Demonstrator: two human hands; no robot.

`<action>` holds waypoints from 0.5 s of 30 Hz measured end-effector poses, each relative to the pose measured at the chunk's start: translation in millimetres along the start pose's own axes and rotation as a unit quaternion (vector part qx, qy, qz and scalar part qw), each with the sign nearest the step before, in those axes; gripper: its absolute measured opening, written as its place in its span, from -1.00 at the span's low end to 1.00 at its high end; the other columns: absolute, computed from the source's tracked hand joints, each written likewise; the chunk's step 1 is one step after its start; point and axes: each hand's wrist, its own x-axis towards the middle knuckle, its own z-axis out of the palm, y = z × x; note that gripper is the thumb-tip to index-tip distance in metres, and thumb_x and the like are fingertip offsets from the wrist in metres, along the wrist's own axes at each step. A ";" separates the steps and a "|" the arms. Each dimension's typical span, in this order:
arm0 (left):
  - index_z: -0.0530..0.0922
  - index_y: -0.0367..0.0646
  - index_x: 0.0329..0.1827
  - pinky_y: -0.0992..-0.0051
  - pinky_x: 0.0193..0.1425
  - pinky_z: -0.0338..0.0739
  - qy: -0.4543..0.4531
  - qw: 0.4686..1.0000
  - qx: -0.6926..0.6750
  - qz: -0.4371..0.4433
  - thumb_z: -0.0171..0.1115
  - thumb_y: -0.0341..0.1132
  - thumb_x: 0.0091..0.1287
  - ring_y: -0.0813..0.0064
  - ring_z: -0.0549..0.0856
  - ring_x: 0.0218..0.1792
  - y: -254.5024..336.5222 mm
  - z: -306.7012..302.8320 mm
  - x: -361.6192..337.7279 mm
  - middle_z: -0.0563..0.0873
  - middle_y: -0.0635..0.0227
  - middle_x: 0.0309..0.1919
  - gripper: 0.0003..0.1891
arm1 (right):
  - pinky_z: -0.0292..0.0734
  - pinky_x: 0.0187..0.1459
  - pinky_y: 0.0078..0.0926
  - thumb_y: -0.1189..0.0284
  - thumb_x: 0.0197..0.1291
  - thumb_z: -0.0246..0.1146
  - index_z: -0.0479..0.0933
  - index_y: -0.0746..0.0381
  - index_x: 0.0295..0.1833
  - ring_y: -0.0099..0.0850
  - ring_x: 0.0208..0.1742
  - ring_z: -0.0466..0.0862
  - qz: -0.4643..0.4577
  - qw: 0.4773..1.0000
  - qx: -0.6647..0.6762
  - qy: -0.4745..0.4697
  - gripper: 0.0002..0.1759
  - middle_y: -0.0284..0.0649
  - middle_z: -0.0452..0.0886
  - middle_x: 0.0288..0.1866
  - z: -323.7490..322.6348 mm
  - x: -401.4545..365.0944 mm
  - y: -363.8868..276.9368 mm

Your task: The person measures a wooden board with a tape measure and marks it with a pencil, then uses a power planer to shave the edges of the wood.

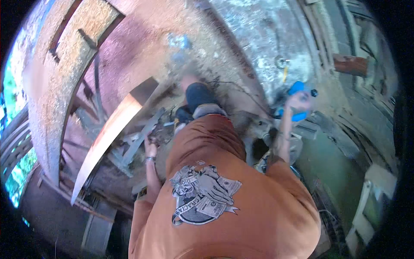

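Note:
My right hand (299, 102) is wrapped round a blue tool (298, 115) with a black knob, on the right beside the whitish, worn surface (276, 39). The hand and tool are blurred, so the fingertips cannot be made out. My left hand (151, 147) hangs low by my side with its fingers loosely apart, and nothing shows in it. Next to it lies a grey slatted piece (140, 144). Further left, a long curved wooden piece (110, 131) with a dark end stands at a slant.
Large sawdust-covered curved boards (54, 99) stand at the left. Sawdust (146, 47) covers the ground ahead. A reddish-brown wood block (351, 64) lies at the upper right, and a pale frame (364, 205) at the lower right. My feet are near the centre.

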 end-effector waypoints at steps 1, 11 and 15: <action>0.33 -0.06 0.39 0.54 -0.43 0.49 0.008 1.000 0.003 0.021 0.02 -0.55 0.41 0.62 0.54 -0.45 -10.2 -1.0 -15.3 0.55 0.48 -0.40 -0.52 | 0.53 -0.11 -0.11 0.35 0.23 0.29 0.63 0.28 -0.21 -0.13 -0.25 0.65 -0.091 0.963 -0.231 0.106 -0.80 -0.03 0.66 -0.31 -1.3 11.1 34.5; 0.60 -0.17 0.20 0.42 -0.28 0.59 -0.043 0.968 0.177 -0.172 0.06 -0.21 0.60 0.56 0.67 -0.40 -44.6 79.4 -43.3 0.73 0.37 -0.39 -0.69 | 0.50 -0.19 -0.16 0.26 0.25 0.28 0.62 0.27 -0.18 -0.17 -0.30 0.61 0.036 0.956 -0.065 -0.285 -0.73 -0.09 0.62 -0.35 86.5 -12.3 129.7; 0.61 -0.15 0.19 0.41 -0.15 0.63 0.009 0.986 0.020 -0.163 0.05 -0.18 0.60 0.50 0.72 -0.28 -96.5 164.2 -39.0 0.74 0.30 -0.32 -0.69 | 0.48 -0.22 -0.18 0.22 0.26 0.28 0.61 0.27 -0.17 -0.19 -0.32 0.60 0.039 0.931 -0.044 -0.360 -0.70 -0.11 0.61 -0.36 136.8 -45.1 126.3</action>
